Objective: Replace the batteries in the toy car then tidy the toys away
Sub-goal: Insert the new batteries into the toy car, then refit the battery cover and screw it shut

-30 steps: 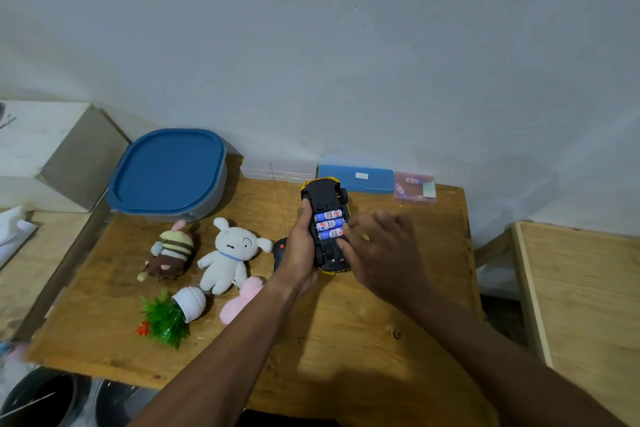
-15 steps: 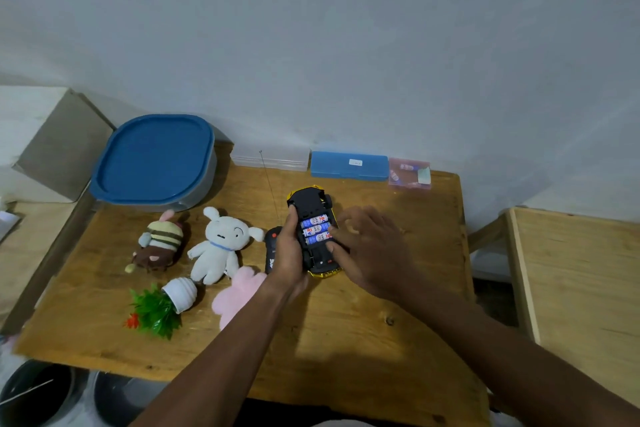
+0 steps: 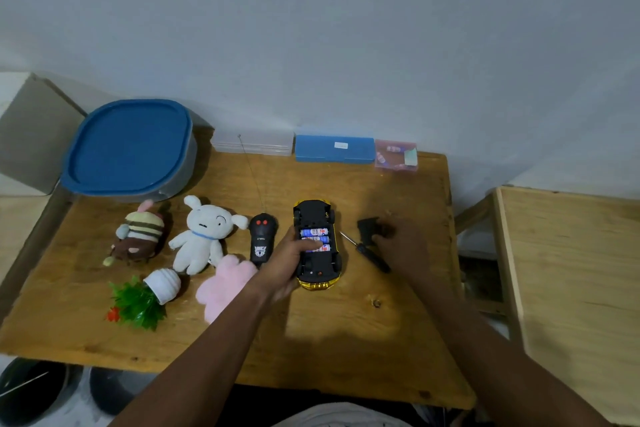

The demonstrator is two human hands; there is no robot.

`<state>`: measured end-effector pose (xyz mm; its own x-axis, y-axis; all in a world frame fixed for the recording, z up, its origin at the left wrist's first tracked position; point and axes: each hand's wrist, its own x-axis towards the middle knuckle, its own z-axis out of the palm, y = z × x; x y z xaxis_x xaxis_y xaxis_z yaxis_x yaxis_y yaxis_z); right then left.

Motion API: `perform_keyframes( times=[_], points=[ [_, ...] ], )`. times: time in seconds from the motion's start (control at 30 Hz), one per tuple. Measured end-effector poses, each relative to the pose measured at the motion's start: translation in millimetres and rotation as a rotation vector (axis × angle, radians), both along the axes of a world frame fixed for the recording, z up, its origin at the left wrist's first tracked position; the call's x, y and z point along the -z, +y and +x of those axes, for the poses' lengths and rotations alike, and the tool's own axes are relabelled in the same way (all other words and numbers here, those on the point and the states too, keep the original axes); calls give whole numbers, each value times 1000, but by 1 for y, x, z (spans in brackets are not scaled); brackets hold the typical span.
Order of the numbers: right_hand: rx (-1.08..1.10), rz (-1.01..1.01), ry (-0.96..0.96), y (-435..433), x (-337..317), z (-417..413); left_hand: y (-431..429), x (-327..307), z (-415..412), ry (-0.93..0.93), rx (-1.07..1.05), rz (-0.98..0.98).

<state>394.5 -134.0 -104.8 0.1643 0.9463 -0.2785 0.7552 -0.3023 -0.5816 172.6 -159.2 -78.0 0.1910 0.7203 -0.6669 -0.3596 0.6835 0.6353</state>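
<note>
— So, you're gripping the car (image 3: 317, 246) belly-up at frame centre with your left hand (image 3: 284, 265), thumb pressing on the batteries (image 3: 314, 238).
— And your right hand (image 3: 403, 248) is touching the cover (image 3: 367, 226), right of centre. It's blurring, so I can't tell whether you're pinching it.
— You're closing up, I'm guessing: you're needing to seat that cover over the bay, then reach for the screwdriver (image 3: 369, 255) lying between.

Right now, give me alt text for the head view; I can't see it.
The left hand holds the yellow toy car upside down, thumb on the batteries in its open compartment. The blurred right hand reaches the black battery cover beside a screwdriver.
</note>
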Motion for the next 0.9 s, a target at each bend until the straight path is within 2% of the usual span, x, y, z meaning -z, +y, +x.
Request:
perform_keyframes(
  times=[0.3,0.43,0.57,0.77,0.9],
  points=[
    [68,22,74,2,4,-4,-4,1,10,-32,17,-45],
    [157,-36,229,5,1,0,-3,3,8,-40,-27,-40],
    [211,-29,486,7,-26,3,-2,7,-5,-82,-106,-83],
    [6,-80,761,2,-67,-12,-4,8,-13,-75,-102,-66],
    [-177,-149,754,3,-74,-32,-8,1,-6,-37,-34,9]
  ],
)
